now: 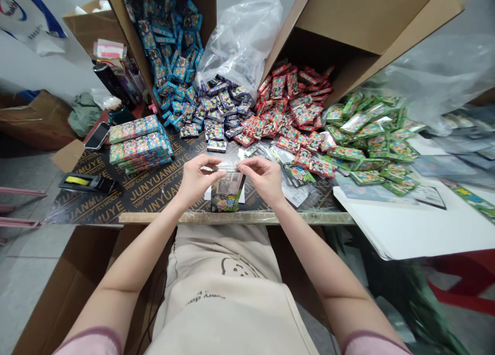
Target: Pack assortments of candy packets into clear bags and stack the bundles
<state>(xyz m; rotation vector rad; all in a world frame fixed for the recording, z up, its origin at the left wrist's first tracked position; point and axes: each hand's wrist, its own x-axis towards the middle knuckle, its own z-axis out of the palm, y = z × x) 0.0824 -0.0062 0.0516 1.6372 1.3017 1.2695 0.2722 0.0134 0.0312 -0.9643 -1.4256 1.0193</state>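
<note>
A clear plastic bag with a dark green printed packet point(227, 196) inside hangs upright near the table's front edge. My left hand point(201, 177) pinches the top left of its clear opening between thumb and fingers. At the top right, my right hand point(264, 177) pinches the same edge. Small purple boxes point(216, 107) lie loose beyond my hands, with red boxes point(301, 118) to their right. Another flat green printed packet point(297, 173) rests on the table just right of my right hand.
Stacked wrapped packs point(141, 144) and a tape dispenser point(89, 183) are on the left. Blue boxes point(178, 51) spill from a carton at the back. Green boxes point(375, 133) lie on the right, behind white sheets point(402, 231). A wooden strip point(154, 218) edges the table.
</note>
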